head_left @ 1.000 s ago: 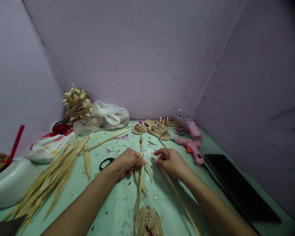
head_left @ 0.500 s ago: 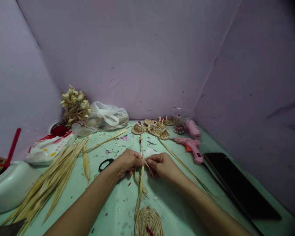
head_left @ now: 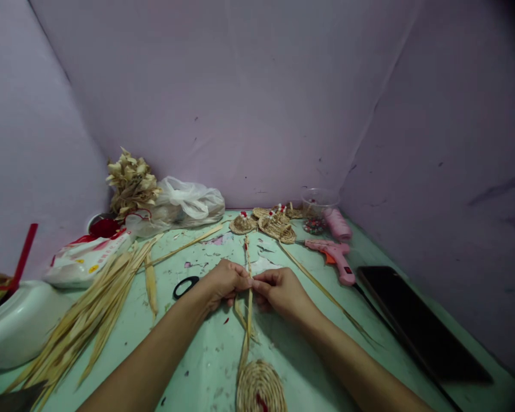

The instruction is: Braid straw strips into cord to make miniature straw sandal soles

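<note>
My left hand (head_left: 225, 283) and my right hand (head_left: 278, 290) meet at the middle of the green table (head_left: 197, 366), both pinching the same twisted straw strand (head_left: 248, 320). That strand runs down to a coiled straw oval (head_left: 260, 389) at the near edge. Its thin upper end sticks up past my fingers. A long loose straw strip (head_left: 326, 294) lies on the table to the right of my right hand, apart from it.
A pile of straw strips (head_left: 94, 309) lies at left beside a white bowl (head_left: 12, 326). Black scissors (head_left: 185, 286), a pink glue gun (head_left: 335, 260), a black tablet (head_left: 416, 326), small woven straw pieces (head_left: 270, 224), a bead cup (head_left: 317, 209) and plastic bags (head_left: 184, 206) line the back.
My right hand let go of the long straw strip, which now lies to the right. It moved left and now pinches the strand next to my left hand.
</note>
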The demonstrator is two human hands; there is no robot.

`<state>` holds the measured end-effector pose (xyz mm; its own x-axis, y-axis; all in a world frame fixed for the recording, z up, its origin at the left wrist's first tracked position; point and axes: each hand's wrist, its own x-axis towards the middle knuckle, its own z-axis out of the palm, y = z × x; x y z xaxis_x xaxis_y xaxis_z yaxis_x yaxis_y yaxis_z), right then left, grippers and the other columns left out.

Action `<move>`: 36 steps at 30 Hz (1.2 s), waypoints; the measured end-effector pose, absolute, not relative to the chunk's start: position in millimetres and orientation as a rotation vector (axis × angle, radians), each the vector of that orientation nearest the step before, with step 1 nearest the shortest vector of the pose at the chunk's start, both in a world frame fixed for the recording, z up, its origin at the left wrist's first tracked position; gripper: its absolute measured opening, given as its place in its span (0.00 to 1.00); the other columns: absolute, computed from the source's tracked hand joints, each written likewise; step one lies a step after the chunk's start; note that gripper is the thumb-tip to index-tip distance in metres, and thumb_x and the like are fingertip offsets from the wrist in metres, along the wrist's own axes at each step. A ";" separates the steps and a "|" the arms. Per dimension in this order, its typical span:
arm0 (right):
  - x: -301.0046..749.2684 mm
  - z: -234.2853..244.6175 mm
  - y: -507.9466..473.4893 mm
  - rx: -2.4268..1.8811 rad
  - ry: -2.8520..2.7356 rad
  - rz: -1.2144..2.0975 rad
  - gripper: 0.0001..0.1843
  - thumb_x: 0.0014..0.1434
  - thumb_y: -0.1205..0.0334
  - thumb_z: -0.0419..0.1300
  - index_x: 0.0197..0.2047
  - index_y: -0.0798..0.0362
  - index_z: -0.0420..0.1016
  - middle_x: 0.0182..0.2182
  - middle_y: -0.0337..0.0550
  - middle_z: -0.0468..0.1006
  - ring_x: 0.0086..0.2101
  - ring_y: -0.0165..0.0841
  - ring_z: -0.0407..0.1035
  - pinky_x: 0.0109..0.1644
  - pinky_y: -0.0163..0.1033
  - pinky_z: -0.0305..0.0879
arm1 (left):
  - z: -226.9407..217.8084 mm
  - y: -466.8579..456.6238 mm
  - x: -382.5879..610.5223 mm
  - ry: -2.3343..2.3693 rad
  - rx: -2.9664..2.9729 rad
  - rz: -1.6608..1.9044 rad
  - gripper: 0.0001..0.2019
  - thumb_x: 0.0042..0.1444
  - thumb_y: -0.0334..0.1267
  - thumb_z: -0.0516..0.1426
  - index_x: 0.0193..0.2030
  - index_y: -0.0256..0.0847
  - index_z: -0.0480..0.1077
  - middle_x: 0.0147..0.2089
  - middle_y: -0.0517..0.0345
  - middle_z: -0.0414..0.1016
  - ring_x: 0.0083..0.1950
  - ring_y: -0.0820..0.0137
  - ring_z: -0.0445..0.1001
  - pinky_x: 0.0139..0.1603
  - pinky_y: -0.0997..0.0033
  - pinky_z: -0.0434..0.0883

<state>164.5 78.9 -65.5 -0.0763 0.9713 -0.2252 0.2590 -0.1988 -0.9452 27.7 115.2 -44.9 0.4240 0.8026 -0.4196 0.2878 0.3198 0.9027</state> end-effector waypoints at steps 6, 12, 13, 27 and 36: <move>168.9 -69.3 82.4 -1.619 -1.649 0.900 0.09 0.46 0.64 0.52 0.21 0.57 0.71 0.14 0.36 0.65 0.18 0.24 0.55 0.20 0.30 0.47 | -42.8 113.1 26.5 1.099 1.415 0.317 0.09 0.38 0.40 0.55 0.17 0.37 0.61 0.09 0.70 0.50 0.11 0.82 0.48 0.10 0.79 0.55; 167.0 -71.8 82.1 -1.609 -1.648 0.941 0.09 0.45 0.64 0.51 0.20 0.57 0.69 0.15 0.36 0.64 0.19 0.25 0.55 0.21 0.30 0.48 | -46.6 112.2 27.1 1.199 1.615 0.312 0.04 0.37 0.33 0.51 0.15 0.37 0.60 0.11 0.68 0.50 0.13 0.81 0.48 0.12 0.78 0.49; 166.4 -72.2 82.2 -1.596 -1.634 0.952 0.10 0.45 0.63 0.51 0.19 0.57 0.69 0.15 0.36 0.64 0.19 0.25 0.54 0.21 0.30 0.48 | -47.5 112.5 27.1 1.210 1.627 0.314 0.04 0.36 0.32 0.50 0.15 0.38 0.60 0.11 0.68 0.50 0.13 0.81 0.48 0.13 0.78 0.48; 161.5 -77.6 87.2 -1.543 -1.236 1.243 0.05 0.38 0.66 0.54 0.15 0.56 0.63 0.11 0.32 0.58 0.15 0.20 0.47 0.18 0.29 0.41 | -24.5 102.6 30.8 1.538 2.040 0.158 0.06 0.37 0.33 0.51 0.17 0.37 0.67 0.16 0.59 0.62 0.20 0.74 0.59 0.21 0.75 0.53; 161.8 -69.1 84.5 -1.383 -1.068 1.401 0.03 0.37 0.66 0.55 0.17 0.58 0.66 0.12 0.34 0.63 0.16 0.22 0.53 0.20 0.29 0.47 | -16.6 55.8 63.8 1.695 2.222 0.137 0.10 0.41 0.31 0.51 0.30 0.35 0.71 0.31 0.46 0.71 0.36 0.63 0.69 0.35 0.68 0.62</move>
<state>161.8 84.5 -69.1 -0.0025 0.9677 -0.2519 -0.0131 -0.2519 -0.9677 63.8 55.8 -16.6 0.2826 0.9506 -0.1282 0.9176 -0.2289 0.3249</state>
